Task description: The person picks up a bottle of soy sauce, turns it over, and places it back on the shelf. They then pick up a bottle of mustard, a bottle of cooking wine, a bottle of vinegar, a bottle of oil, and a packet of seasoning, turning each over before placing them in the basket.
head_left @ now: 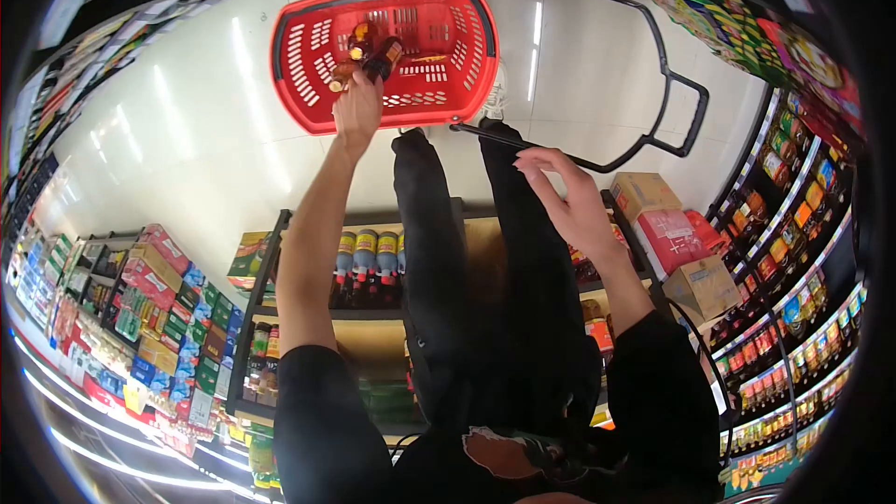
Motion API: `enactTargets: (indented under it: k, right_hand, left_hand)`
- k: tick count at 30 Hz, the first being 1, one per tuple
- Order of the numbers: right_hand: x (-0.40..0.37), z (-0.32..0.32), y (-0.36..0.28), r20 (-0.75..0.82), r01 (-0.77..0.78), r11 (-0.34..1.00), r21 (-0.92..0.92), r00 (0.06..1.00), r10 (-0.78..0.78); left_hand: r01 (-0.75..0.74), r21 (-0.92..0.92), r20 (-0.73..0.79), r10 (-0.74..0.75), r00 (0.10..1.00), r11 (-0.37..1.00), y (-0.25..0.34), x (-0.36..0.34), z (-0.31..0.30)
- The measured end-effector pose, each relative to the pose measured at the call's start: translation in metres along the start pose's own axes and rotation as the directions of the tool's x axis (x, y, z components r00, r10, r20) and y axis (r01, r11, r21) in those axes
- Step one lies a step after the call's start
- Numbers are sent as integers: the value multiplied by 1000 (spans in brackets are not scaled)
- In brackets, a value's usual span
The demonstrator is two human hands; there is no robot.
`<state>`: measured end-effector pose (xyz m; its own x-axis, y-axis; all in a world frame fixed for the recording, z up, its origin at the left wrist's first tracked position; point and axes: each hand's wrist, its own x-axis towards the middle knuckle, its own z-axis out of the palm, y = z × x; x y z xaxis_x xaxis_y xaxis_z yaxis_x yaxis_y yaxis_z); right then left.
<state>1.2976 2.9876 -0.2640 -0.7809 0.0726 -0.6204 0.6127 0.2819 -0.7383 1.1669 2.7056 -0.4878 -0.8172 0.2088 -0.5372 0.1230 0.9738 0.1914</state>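
While the left hand (357, 115) reaches into the red basket (493, 61), grip at a dark bottle (385, 57) beside other bottles (360, 39), pinched or not unclear, the right hand (571, 205) near the black handle (595, 166), grip loosely spread.

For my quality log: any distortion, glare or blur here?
Head view: fisheye distortion bows rows of colourful bottles at right; black vignetting at the edges; white light streaks on the glossy pale floor; small packages at far left look soft, the red plastic basket sharper.
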Motion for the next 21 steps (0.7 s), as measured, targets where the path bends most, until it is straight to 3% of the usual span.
enactTargets:
  k: [3, 5, 6, 7, 8, 9, 11, 14, 16, 17, 21]
  right_hand:
    - [-17, 6, -23, 27, 43, 999, 8, 999, -43]
    - [-28, 11, -39, 19, 52, 995, 82, 998, -54]
    - [-33, 16, -43, 32, 42, 988, 147, 998, -47]
    - [-35, 27, -30, 67, 12, 919, 394, 997, -42]
    - [-35, 32, -31, 103, -33, 861, 507, 994, -22]
    - [-33, 40, -26, 88, 1, 865, 501, 995, -53]
    - [-32, 57, -22, 64, 43, 862, 505, 994, -86]
    - [-30, 71, -51, -8, 84, 854, 513, 996, -94]
    - [-40, 65, -101, -36, -63, 875, 481, 995, 91]
    - [-49, 59, -123, -41, -54, 874, 483, 996, 84]
    - [-72, 44, -168, 203, -28, 797, 603, 972, -120]
  left_hand:
    - [-59, -153, -130, 39, 991, 986, -8, -51, -38]
    - [9, -288, -110, -42, 993, 958, -4, -89, -77]
    - [40, -334, -98, -77, 992, 942, -4, -107, -99]
    - [48, -378, -83, -86, 993, 925, -9, -125, -117]
    - [52, -422, -66, -88, 994, 905, -14, -141, -135]
    - [32, -409, -86, -73, 994, 912, -11, -157, -160]
    - [133, -611, 56, -125, 991, 780, 0, -196, -219]
    - [92, -686, 62, -68, 996, 722, 4, -241, -287]
    - [115, -779, 107, -50, 993, 616, 6, -265, -332]
    - [84, -804, 99, -6, 995, 589, 4, -275, -350]
    - [15, -870, 93, 134, 987, 493, -10, -300, -408]
